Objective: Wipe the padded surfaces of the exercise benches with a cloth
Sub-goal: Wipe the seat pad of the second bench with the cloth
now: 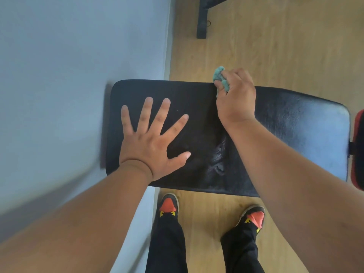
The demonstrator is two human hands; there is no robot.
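Note:
A black padded bench pad lies across the middle of the view, its left end close to the wall. My left hand rests flat on the pad's left part with fingers spread. My right hand grips a bunched teal cloth at the pad's far edge. Part of the cloth sticks out past the fingers, over the edge. A damp, shiny streak shows on the pad between my two arms.
A pale blue wall stands along the left. A red pad adjoins the bench at the right edge. A black bench frame foot stands on the wooden floor beyond. My shoes stand just before the bench.

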